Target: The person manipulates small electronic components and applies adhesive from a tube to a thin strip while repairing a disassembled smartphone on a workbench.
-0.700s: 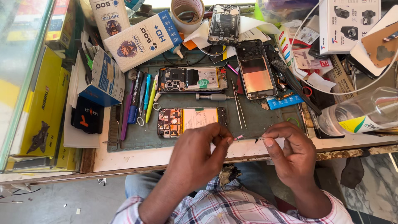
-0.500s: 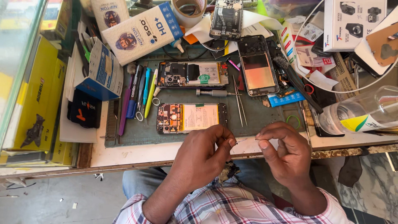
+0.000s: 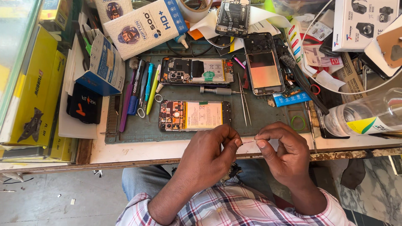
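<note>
My left hand [image 3: 211, 152] and my right hand [image 3: 282, 152] are at the near edge of the bench, fingertips pinched toward each other on a thin silvery strip or wire [image 3: 248, 142] stretched between them. Just beyond my left hand lies an opened phone [image 3: 194, 116] with its battery and circuit board showing, on a dark green work mat [image 3: 268, 113]. A second opened phone [image 3: 197, 71] lies farther back. Metal tweezers [image 3: 243, 98] and a small screwdriver [image 3: 217, 90] lie between the phones.
A phone screen panel [image 3: 264, 69] lies at the mat's back right, with another opened phone [image 3: 233, 16] behind it. Pens and tools [image 3: 140, 90] line the mat's left edge. Boxes [image 3: 146, 25] crowd the back and left. A clear plastic bottle [image 3: 364, 115] lies at the right.
My hands have drawn closer together, the fingertips almost meeting on the thin strip. The view has shifted slightly; nothing on the bench has moved.
</note>
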